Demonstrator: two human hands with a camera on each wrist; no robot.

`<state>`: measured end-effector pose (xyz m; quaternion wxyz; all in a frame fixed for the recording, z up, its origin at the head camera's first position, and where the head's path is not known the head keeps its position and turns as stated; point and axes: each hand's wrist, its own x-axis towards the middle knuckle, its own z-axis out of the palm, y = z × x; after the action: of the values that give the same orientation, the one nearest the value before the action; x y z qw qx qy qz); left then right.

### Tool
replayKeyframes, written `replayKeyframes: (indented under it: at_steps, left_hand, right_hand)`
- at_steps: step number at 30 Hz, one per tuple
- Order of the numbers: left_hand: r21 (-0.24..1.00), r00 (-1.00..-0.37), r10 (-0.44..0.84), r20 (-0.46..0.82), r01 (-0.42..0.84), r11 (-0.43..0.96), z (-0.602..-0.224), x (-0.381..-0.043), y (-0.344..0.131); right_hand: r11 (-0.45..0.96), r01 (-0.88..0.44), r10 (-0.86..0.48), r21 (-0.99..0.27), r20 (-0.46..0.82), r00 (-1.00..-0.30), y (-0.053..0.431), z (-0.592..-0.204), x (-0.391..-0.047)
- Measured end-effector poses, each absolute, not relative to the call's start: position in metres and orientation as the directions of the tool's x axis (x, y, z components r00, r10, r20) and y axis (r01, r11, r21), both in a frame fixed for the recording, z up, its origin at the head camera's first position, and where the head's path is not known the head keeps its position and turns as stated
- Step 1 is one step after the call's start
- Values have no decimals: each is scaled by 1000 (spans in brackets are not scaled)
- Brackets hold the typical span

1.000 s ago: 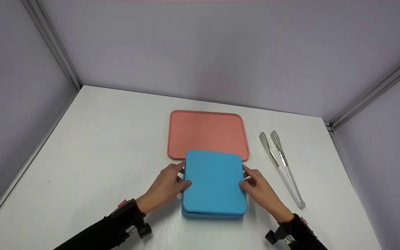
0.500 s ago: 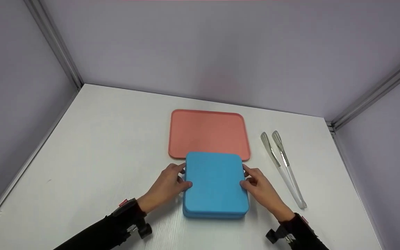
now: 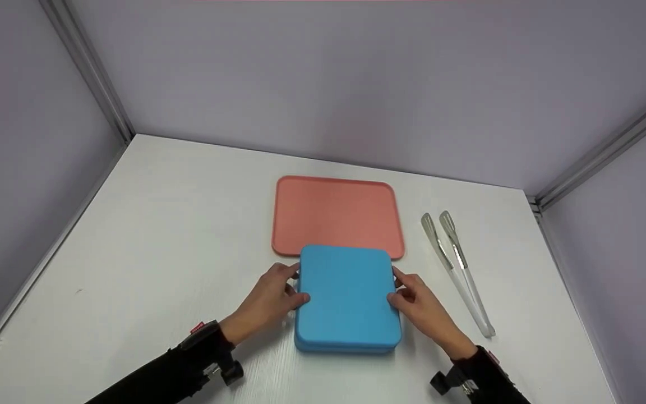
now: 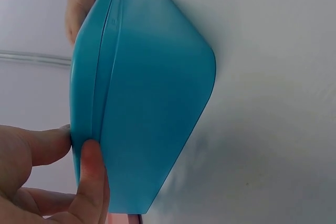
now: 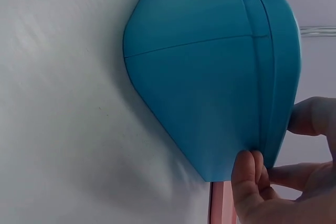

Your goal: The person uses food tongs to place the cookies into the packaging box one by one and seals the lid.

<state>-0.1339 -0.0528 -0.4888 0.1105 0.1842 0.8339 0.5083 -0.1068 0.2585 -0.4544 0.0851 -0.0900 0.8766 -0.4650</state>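
A blue rectangular box (image 4: 152, 87) stands on the table, with its blue lid (image 3: 348, 297) on top. At the left side, my left hand (image 3: 267, 297) pinches the lid's edge, thumb on top and fingers against the side by the seam. My right hand (image 3: 421, 308) grips the opposite edge in the same way, its fingertips (image 5: 244, 171) by the seam in the right wrist view. Both wrist views show the lid sitting along the box's rim. The inside of the box is hidden.
Just behind the box lies a flat pink tray (image 3: 334, 216), its near edge partly covered by the box in the head view. Tongs (image 3: 457, 269) with white handles lie spread on the white table (image 3: 188, 224) to the right. Grey panels enclose the back and sides.
A thin dark gap at the lid's front edge, visible one second ago, has closed as the lid's front came down. Both hands have kept their places on the lid's sides.
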Motion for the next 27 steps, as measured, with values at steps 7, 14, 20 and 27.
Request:
replayKeyframes:
  at_steps: [7, 14, 20, 27]
  left_hand:
    - [890, -906, 424, 9, 201, 410, -490, -133, -54]
    - [893, -878, 474, 64, 262, 365, -494, -133, -59]
    - [916, -826, 564, 22, 243, 320, -498, -134, -65]
    - [939, -789, 605, -110, 117, 324, -499, -135, -64]
  right_hand:
    - [565, -95, -205, -819, -28, -978, 265, -480, -109]
    - [581, -104, -298, -807, -91, -950, 276, -498, -109]
    - [630, -226, -451, -743, -113, -885, 281, -496, -108]
    - [643, -263, -516, -720, -153, -843, 283, -491, -109]
